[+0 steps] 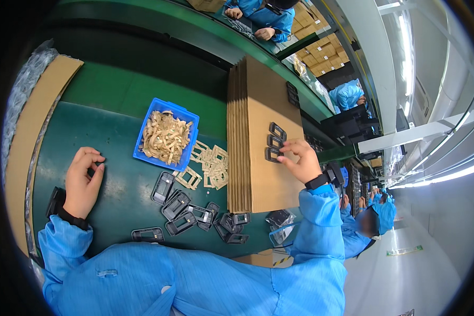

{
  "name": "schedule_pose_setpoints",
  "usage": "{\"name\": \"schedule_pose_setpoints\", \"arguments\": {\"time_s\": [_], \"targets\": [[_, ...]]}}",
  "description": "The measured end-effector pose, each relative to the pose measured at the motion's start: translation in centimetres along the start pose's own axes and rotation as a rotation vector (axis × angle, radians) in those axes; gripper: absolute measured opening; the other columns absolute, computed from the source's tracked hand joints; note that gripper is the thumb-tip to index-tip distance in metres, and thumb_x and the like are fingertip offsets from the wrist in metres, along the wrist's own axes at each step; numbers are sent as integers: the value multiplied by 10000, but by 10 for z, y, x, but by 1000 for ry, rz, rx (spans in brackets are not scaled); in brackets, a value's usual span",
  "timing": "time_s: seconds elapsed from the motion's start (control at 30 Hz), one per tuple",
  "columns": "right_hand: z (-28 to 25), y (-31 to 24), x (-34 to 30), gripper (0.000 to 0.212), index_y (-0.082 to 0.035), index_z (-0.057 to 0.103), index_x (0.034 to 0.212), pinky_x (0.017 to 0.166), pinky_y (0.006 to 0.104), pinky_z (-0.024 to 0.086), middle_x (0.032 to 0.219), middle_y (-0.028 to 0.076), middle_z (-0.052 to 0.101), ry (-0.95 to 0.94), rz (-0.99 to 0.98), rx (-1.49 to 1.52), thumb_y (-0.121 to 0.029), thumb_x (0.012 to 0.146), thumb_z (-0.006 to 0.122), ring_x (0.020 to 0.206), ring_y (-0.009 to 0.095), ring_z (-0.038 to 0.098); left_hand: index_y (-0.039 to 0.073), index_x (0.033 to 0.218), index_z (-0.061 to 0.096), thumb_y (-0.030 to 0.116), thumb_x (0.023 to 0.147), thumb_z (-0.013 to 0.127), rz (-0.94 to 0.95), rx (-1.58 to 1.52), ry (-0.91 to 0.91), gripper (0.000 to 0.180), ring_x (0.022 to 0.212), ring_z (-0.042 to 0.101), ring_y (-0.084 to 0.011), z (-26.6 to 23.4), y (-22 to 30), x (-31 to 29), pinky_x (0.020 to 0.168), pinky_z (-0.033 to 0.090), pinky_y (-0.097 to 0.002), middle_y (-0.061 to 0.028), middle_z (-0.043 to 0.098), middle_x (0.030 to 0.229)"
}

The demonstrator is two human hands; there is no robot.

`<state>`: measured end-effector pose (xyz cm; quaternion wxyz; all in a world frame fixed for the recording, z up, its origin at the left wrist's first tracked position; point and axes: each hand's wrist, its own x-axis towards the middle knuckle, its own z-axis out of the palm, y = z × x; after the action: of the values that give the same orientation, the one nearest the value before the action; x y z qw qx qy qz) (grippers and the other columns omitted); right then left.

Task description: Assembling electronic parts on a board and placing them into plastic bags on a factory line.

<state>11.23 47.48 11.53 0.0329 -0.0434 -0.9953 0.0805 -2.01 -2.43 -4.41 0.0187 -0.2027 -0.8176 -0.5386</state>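
Note:
My right hand reaches over a brown cardboard stack, its thumb and fingertips pinched at the edge of a black plastic frame. Two similar frames lie in line just beyond it on the cardboard. My left hand rests over the green table at the left, holding nothing, with its fingers loosely bent and the thumb apart. Between my hands, a blue bin is heaped with tan paper-like strips. Flat tan frame-shaped pieces are spread beside it. Nearer me lie several loose black frames.
More black pieces sit at the far end of the cardboard stack. A cardboard strip and clear plastic wrap border the left side. A clear plastic bag lies near my right sleeve. Co-workers sit to the right and across the line.

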Motion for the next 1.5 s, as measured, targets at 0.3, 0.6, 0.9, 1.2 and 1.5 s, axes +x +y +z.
{"name": "schedule_pose_setpoints", "arguments": {"time_s": [0.3, 0.6, 0.9, 1.2, 1.5], "targets": [[12, 31, 28, 289, -41, 750, 1050, 899, 356, 529, 1174, 174, 691, -4, 11, -27, -58, 763, 783, 1067, 302, 672, 1, 945, 621, -82, 828, 611, 16, 18, 29, 144, 711, 549, -129, 1, -1, 0, 543, 418, -230, -82, 582, 1045], [9, 75, 93, 205, -17, 757, 973, 881, 353, 532, 1104, 187, 712, -23, -8, -9, 11, 769, 754, 1083, 295, 677, -8, 928, 614, -85, 813, 597, 13, 34, 38, 139, 721, 550, -145, 2, 0, 3, 540, 411, -248, -92, 582, 1023], [19, 146, 185, 210, -127, 781, 969, 1033, 391, 451, 1157, 16, 720, -24, -48, -128, -110, 760, 762, 1201, 278, 542, -16, 895, 604, -108, 790, 599, 24, 104, 43, 140, 690, 556, -180, 4, 8, 8, 561, 426, -270, -110, 592, 971], [21, 178, 225, 302, -78, 760, 1017, 978, 364, 499, 1185, 93, 705, 65, -2, -77, 32, 737, 737, 1132, 284, 618, -34, 863, 591, -125, 775, 602, -28, 121, 51, 127, 698, 567, -215, 9, 16, 13, 643, 465, -290, -122, 588, 922], [19, 195, 241, 278, -68, 755, 977, 962, 367, 509, 1150, 91, 721, 37, 0, -14, 72, 754, 666, 1183, 286, 603, -36, 862, 581, -130, 772, 593, -38, 160, 40, 131, 706, 571, -227, 10, 17, 14, 640, 470, -291, -132, 579, 915]]}}
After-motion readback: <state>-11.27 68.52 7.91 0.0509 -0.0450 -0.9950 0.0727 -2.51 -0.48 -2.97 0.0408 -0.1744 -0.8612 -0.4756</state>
